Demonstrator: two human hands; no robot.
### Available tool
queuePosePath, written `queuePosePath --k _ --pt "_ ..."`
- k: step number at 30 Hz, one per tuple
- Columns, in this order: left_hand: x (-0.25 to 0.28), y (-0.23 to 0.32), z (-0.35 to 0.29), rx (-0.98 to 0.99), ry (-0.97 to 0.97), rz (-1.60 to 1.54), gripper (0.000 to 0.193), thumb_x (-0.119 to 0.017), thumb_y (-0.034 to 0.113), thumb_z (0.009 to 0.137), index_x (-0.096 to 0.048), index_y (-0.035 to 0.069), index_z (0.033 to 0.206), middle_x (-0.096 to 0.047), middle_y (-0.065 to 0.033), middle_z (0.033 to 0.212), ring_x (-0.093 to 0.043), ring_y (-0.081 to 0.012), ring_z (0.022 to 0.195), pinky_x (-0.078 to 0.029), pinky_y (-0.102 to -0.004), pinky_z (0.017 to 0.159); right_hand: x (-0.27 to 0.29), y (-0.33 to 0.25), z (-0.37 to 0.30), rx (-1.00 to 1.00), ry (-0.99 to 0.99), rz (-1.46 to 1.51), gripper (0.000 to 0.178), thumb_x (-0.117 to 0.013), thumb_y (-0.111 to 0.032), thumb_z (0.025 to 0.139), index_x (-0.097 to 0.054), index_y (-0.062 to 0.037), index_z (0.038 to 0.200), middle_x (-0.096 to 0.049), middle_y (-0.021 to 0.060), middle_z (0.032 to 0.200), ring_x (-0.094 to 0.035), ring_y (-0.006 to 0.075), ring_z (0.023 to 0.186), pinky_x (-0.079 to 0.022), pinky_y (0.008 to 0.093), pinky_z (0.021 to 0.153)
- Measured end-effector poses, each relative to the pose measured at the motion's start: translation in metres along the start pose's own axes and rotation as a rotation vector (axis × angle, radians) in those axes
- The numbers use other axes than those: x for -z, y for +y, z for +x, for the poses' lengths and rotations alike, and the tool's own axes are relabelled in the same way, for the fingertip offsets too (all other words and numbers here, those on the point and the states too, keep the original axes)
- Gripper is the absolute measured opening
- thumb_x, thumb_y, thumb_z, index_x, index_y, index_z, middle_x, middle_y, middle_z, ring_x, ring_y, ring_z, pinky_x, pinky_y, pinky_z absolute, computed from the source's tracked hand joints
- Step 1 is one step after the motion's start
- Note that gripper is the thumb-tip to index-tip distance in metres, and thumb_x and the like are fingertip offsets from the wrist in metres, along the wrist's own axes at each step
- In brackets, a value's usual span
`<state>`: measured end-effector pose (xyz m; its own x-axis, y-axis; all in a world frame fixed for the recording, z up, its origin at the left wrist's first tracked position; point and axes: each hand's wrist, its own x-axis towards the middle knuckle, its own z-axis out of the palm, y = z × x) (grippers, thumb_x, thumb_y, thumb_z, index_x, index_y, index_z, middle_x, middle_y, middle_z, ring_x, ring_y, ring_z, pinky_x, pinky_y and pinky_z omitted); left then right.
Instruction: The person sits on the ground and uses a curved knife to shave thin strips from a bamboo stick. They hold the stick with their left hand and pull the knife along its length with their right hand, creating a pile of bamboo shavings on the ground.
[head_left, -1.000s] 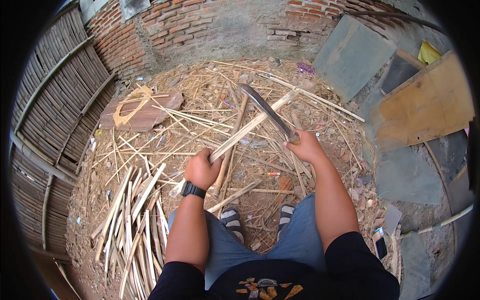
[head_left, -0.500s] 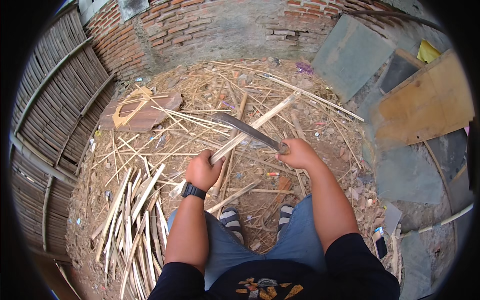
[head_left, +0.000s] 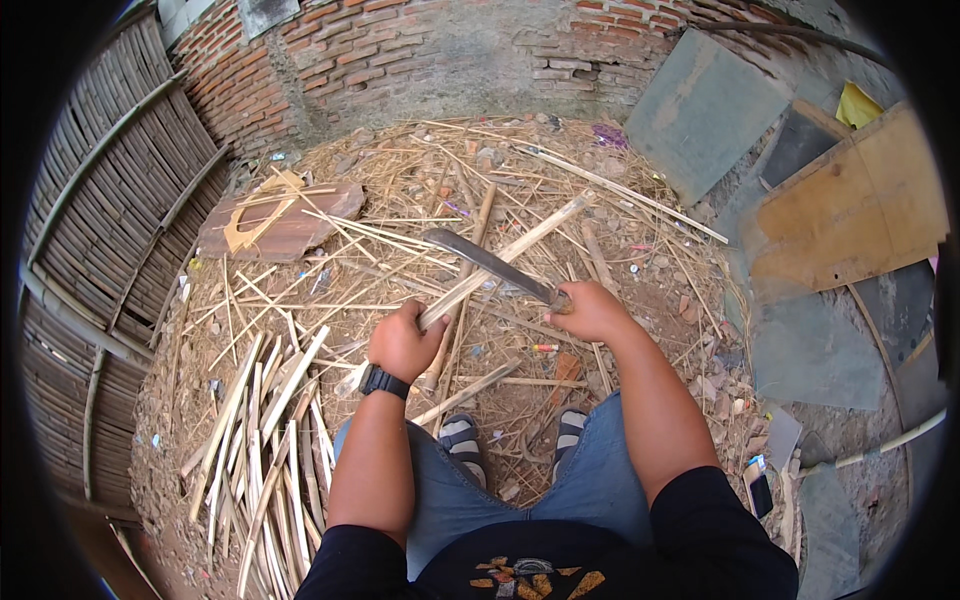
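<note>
My left hand (head_left: 402, 342), with a black watch on the wrist, grips the near end of a long split bamboo slat (head_left: 520, 250) that slants up and away to the right. My right hand (head_left: 590, 310) is closed on the handle of a curved machete (head_left: 482, 258). Its dark blade points up-left and lies across the slat, a little beyond my left hand. My knees in blue jeans and two striped sandals show below the hands.
A pile of cut bamboo strips (head_left: 265, 440) lies at my lower left. Loose strips and shavings litter the dirt ahead. A woven bamboo fence (head_left: 90, 250) curves along the left, a brick wall (head_left: 400, 60) stands behind, and grey slabs and a board (head_left: 850, 210) lie on the right.
The machete blade swung down from a raised position onto the slat, its tip moving left. My right hand dropped slightly. My left hand kept its hold on the slat.
</note>
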<state>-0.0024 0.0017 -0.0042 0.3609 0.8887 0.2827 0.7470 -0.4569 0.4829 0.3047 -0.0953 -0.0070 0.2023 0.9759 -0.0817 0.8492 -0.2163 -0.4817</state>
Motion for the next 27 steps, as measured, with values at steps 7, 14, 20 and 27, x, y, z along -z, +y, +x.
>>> queuePosePath --k 7,14,20,27 --pt "-0.006 0.003 -0.001 -0.066 -0.088 0.036 0.044 -0.080 0.048 0.086 -0.072 0.005 0.092 -0.070 -0.0158 0.071 -0.071 -0.0369 0.070 -0.056 -0.0469 0.066 -0.005 -0.008 -0.003 0.026 -0.049 -0.054 0.054 -0.081 -0.041 0.085 -0.071 -0.0099 0.128 -0.076 0.0183 0.111 -0.073 0.0359 0.103 -0.057 0.0451 0.091" --pt "-0.008 0.009 -0.004 -0.106 -0.109 0.062 0.044 -0.080 0.049 0.086 -0.072 0.006 0.091 -0.070 -0.0151 0.071 -0.071 -0.0364 0.069 -0.056 -0.0467 0.065 0.003 -0.015 -0.004 0.004 -0.098 -0.098 0.055 -0.081 -0.042 0.085 -0.071 -0.0126 0.131 -0.076 0.0161 0.114 -0.073 0.0343 0.106 -0.057 0.0446 0.092" --pt "-0.003 0.007 -0.003 -0.062 -0.088 0.023 0.042 -0.081 0.046 0.086 -0.070 0.005 0.090 -0.070 -0.0166 0.073 -0.071 -0.0378 0.071 -0.056 -0.0472 0.066 0.010 -0.017 -0.008 0.004 -0.028 -0.086 0.052 -0.082 -0.041 0.084 -0.073 -0.0125 0.127 -0.075 0.0190 0.113 -0.072 0.0364 0.106 -0.057 0.0459 0.092" --pt "0.000 0.009 -0.002 -0.026 -0.047 0.025 0.041 -0.082 0.044 0.085 -0.069 0.006 0.089 -0.070 -0.0178 0.075 -0.070 -0.0389 0.072 -0.055 -0.0483 0.066 0.020 0.008 -0.001 -0.067 0.071 0.074 0.048 -0.081 -0.037 0.085 -0.074 -0.0111 0.125 -0.075 0.0220 0.108 -0.072 0.0386 0.103 -0.057 0.0473 0.091"
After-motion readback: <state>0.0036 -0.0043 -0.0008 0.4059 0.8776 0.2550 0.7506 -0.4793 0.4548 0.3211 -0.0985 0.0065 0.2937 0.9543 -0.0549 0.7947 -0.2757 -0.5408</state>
